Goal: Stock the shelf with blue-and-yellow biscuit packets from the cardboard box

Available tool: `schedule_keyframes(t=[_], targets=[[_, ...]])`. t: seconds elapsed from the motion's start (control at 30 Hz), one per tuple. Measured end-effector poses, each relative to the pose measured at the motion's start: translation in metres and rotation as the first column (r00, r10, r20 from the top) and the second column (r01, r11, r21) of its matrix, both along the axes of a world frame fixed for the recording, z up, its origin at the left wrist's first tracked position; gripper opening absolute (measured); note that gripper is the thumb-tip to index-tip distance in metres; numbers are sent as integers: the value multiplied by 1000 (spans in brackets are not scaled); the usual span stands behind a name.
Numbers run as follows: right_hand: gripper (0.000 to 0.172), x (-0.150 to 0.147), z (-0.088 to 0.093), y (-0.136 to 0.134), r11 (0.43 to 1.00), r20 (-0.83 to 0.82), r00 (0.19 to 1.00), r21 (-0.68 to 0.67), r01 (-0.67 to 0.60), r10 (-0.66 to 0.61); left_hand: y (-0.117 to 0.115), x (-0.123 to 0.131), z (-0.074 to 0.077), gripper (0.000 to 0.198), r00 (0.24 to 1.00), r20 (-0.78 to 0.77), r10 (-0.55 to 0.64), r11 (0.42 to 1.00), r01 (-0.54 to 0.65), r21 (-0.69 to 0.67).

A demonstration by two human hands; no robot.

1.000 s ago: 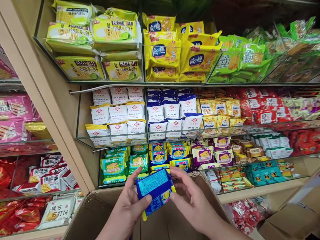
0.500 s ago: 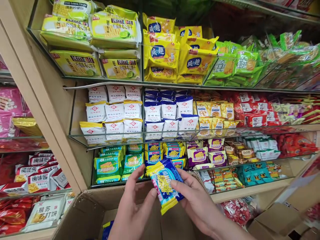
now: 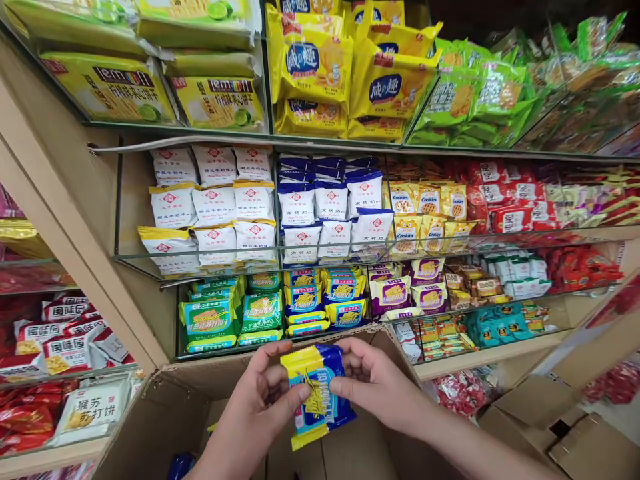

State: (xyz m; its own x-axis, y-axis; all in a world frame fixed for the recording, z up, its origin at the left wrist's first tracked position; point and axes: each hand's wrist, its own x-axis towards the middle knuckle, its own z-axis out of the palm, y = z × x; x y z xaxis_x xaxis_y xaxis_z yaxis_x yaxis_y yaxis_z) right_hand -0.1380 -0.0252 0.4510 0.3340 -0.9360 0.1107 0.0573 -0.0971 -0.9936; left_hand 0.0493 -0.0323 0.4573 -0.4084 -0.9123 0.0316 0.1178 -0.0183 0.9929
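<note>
Between my two hands, over an open cardboard box (image 3: 195, 393), is a blue and yellow biscuit packet (image 3: 316, 400) with its printed front turned up. My left hand (image 3: 265, 400) closes on its left side, thumb lying on the front. On the right side my right hand (image 3: 373, 387) grips it with the thumb on top and the fingers behind. Just beyond the box, similar blue and yellow packets (image 3: 304, 298) stand stacked in the lowest shelf bin. Green biscuit packets (image 3: 210, 317) sit to their left and purple ones (image 3: 390, 293) to their right.
Above are white packets (image 3: 215, 203) in clear bins and yellow packets (image 3: 313, 60) on a higher shelf. A wooden upright (image 3: 65, 180) separates the left shelves. Dark blue packaging (image 3: 181, 465) lies low in the box. More cardboard (image 3: 595, 447) is at lower right.
My left hand has closed onto the packet, which was held by the right hand with the left fingers spread beside it. The packet is now lower and more upright; the view has shifted.
</note>
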Motion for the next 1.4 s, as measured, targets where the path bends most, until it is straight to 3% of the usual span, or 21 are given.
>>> schedule_keyframes(t=[0.07,0.13,0.23,0.33,0.47,0.67,0.83,0.9,0.97,1.07,1.17,1.23,1.3,1.4], targets=[[34,-4,2,0,998,80,996,48,40,-43,2,-4,-1,51,1000,-20,-13,1000,13,-22],[36,-7,2,0,987,151,982,134,91,-111,5,-11,-2,49,1000,-17,-4,999,5,46],[39,-11,1,0,965,207,960,222,140,-187,4,-22,-3,36,991,49,127,977,-133,165],[39,-15,0,1,958,236,946,232,168,-223,-4,-34,0,26,972,-9,235,959,-230,162],[37,-20,1,0,955,243,943,245,169,-229,-11,-46,6,26,979,-150,138,976,-109,188],[30,-31,0,-1,967,42,982,187,174,-185,-9,-43,2,32,999,-44,-1,981,10,194],[32,-41,2,-6,999,-207,978,36,17,-10,-8,-38,-6,34,998,58,-37,994,31,105],[33,-46,5,-12,999,-212,977,-38,-34,25,-11,-33,-8,34,994,99,-38,999,40,-10],[34,-53,9,-22,995,-225,974,-102,-7,-16,-16,-22,-8,35,977,205,60,986,-26,-162],[32,-60,15,-41,946,-282,923,-262,190,-263,-28,2,-6,29,866,410,286,924,-135,-359],[25,-56,22,-61,843,-422,754,-434,319,-503,-42,18,-1,23,764,482,429,809,-87,-582],[22,-49,26,-70,785,-495,630,-521,336,-598,-52,16,5,25,722,490,488,691,23,-722],[22,-43,28,-75,749,-512,568,-570,336,-644,-64,4,12,31,639,560,528,597,190,-779],[21,-42,26,-75,715,-485,546,-595,367,-683,-83,-25,24,39,472,684,556,565,389,-728]])
